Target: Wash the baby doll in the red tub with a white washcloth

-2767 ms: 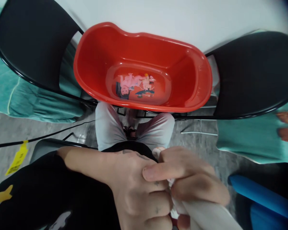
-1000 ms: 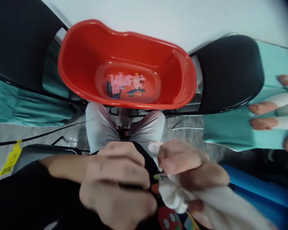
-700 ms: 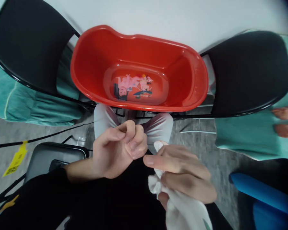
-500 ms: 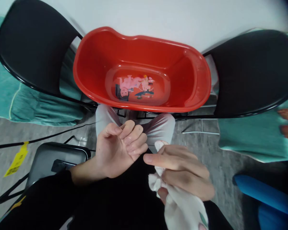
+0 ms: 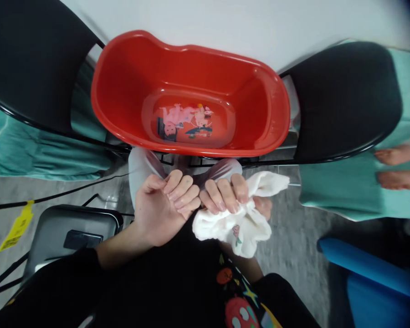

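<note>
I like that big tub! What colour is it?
The tub is bright red, with a cartoon picture on its bottom. The head view shows it.

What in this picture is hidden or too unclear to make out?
Head view, the only view:
- White cloth: bunched in the right hand, so its shape and small print are unreadable.
- Left hand: curled fingers hide whether the palm holds anything.
- Red tub: the bottom picture is too small to read.
- Feet: cut off by the right edge.
</note>
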The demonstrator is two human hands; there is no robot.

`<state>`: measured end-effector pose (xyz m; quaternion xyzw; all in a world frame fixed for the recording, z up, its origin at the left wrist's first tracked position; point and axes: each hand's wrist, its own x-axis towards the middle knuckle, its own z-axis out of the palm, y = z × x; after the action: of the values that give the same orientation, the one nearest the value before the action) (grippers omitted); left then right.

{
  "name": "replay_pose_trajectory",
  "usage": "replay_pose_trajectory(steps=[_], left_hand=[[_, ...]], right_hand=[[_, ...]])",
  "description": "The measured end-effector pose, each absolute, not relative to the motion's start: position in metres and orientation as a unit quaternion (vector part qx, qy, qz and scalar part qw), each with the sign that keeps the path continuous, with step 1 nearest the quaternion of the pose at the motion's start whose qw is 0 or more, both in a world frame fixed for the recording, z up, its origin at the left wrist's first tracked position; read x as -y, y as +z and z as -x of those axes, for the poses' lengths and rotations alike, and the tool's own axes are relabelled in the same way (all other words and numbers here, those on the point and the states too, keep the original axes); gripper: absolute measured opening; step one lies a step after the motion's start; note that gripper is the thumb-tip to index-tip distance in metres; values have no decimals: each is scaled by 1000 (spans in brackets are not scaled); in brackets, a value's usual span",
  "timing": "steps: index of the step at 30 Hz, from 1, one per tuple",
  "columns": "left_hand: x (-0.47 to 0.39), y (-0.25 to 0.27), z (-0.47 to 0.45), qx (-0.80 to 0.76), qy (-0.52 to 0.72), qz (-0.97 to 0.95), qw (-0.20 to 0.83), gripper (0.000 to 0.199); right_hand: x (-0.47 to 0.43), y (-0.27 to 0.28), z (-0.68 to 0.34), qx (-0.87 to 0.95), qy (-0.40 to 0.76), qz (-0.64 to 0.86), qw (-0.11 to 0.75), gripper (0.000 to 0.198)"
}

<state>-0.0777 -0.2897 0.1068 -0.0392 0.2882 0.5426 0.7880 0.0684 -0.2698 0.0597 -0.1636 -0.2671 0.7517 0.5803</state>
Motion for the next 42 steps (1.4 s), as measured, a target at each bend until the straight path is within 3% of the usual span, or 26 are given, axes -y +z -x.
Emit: replay_pose_trajectory(steps=[15,24,27,30,34,36,38,42], left_hand=[[287,104,75,-273,543,44,793,38],[287,99,77,-292,534,6,794,33],[291,91,79,-344,537,-93,764,25],[296,75,81,-426,551,-264,668,20],[293,48,79,-467,474,-335,667,55],[287,36,77,-494,442,-298,687,54],[281,27,78,-528,434,-271,678,41],[276,24,90,-572,436,-339,607,27]], right_hand=[[268,56,-67,216,792,55,568,27],[270,53,-63,210,776,150,576,32],[272,62,-64,239,756,243,558,45],[273,67,-63,255,735,326,537,67],[269,40,-57,272,749,357,488,91],[263,14,-54,269,768,358,458,95],[257,-9,-55,257,784,356,439,96],[254,-33,-69,236,807,356,407,89]])
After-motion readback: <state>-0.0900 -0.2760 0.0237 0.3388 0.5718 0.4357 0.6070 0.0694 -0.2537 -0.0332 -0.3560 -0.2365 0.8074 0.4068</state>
